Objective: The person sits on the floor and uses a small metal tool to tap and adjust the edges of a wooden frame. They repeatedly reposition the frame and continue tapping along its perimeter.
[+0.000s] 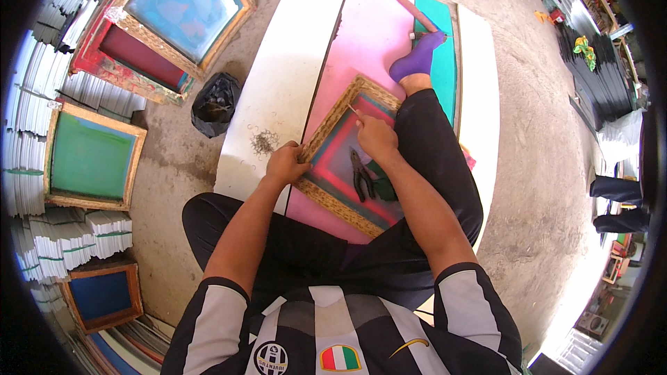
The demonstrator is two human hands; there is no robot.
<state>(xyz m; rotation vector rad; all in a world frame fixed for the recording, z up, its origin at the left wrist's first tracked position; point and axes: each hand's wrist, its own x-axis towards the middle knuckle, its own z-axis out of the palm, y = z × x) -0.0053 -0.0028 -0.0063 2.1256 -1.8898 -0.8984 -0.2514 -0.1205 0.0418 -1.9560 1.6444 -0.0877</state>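
One wooden-framed screen is lying askew at the centre of the view, the left hand gripping the lower end of its left rail while the right hand, nearer the upper end, is pinching a thin tool pointing upper left, pliers resting below.

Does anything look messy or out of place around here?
Yes: a scatter of thin, curly dark bits lies loose on the white board, left of the wooden frame, near the left hand; it looks like uncollected debris.
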